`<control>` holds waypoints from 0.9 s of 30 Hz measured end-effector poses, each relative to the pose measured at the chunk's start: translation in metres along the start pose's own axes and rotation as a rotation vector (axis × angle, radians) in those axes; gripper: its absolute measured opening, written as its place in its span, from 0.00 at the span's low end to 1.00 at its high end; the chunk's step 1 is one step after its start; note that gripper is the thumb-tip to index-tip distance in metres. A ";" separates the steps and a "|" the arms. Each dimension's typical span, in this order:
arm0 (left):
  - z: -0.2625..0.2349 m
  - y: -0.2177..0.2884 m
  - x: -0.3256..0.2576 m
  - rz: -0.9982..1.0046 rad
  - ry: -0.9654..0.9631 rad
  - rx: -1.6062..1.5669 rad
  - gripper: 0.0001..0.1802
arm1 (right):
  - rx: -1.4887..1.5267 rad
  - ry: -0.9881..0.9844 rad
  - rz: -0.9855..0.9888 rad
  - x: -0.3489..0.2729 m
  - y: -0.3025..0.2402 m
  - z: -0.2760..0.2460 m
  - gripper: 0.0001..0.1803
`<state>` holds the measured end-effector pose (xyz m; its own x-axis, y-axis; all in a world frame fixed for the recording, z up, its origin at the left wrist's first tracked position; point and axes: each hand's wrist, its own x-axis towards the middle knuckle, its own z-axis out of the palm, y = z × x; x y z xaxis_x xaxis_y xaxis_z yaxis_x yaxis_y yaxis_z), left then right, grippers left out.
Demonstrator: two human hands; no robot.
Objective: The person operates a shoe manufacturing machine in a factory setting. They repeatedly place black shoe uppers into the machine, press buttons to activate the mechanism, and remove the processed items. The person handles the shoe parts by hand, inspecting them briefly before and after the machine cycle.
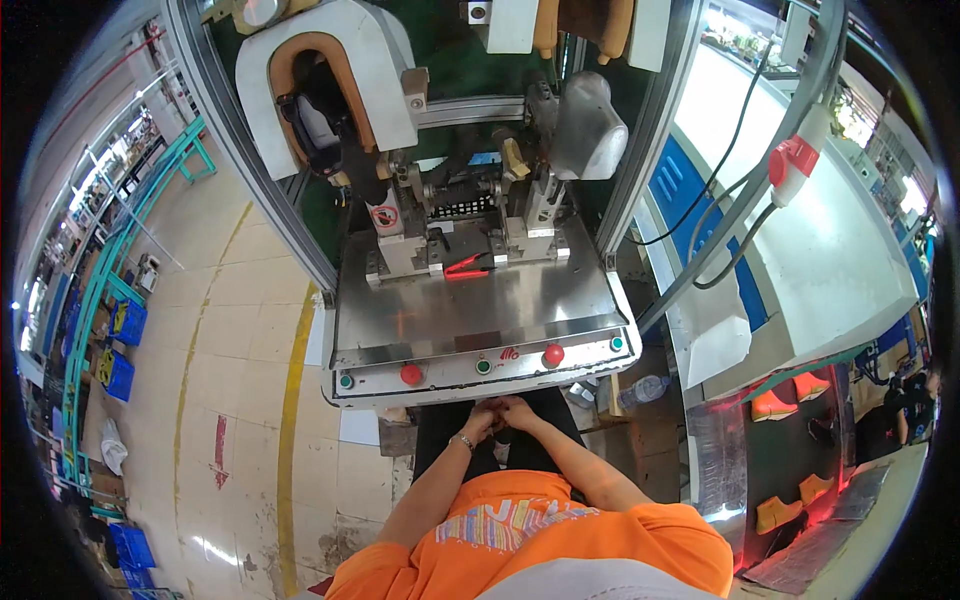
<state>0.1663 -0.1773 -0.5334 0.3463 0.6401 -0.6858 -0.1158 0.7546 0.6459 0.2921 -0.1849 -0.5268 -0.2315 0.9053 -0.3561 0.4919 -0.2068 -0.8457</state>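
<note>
My left hand and my right hand rest together over my lap, fingers drawn in and touching each other; I see nothing held in them. A band circles my left wrist. Just beyond them is the front panel of a machine, with red push buttons and small green buttons. Red-handled pliers lie on its metal bed. At the upper left, a dark shoe upper sits inside a brown padded clamp. A rounded metal form stands on the right side.
Metal posts frame the machine. To the right are a white machine housing, a red-and-white plug on a cable, and orange shoe lasts in red light. A plastic bottle lies low right. Blue bins line the left.
</note>
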 end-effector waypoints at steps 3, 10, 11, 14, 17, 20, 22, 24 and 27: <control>0.005 0.002 -0.003 0.014 -0.012 -0.042 0.14 | -0.042 0.039 -0.055 0.000 0.004 0.000 0.19; -0.010 -0.010 0.006 0.061 -0.083 0.013 0.11 | -0.052 0.045 -0.005 0.015 0.026 0.011 0.17; -0.010 -0.011 0.009 0.055 -0.079 0.021 0.12 | -0.137 0.069 -0.022 0.017 0.032 0.011 0.18; -0.005 -0.010 0.010 0.081 -0.048 0.028 0.12 | -0.205 0.103 -0.120 0.017 0.034 0.010 0.17; -0.003 -0.014 0.014 0.135 -0.077 0.018 0.13 | 0.010 0.057 -0.025 0.019 0.043 0.010 0.17; -0.009 -0.023 0.014 0.207 0.062 0.027 0.14 | 0.043 0.033 -0.046 0.007 0.008 0.008 0.16; 0.006 -0.002 -0.002 0.178 0.032 0.404 0.16 | -0.068 0.143 -0.119 0.017 0.042 0.010 0.15; -0.007 0.001 -0.005 0.383 -0.076 0.812 0.19 | 0.032 0.056 -0.119 0.022 0.047 0.011 0.12; -0.029 0.026 -0.024 0.437 -0.554 1.097 0.26 | 0.188 0.127 -0.161 0.019 0.045 0.005 0.08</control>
<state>0.1282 -0.1688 -0.5095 0.8395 0.4584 -0.2916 0.4084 -0.1785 0.8952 0.3058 -0.1791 -0.5736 -0.1814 0.9688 -0.1690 0.2905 -0.1114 -0.9504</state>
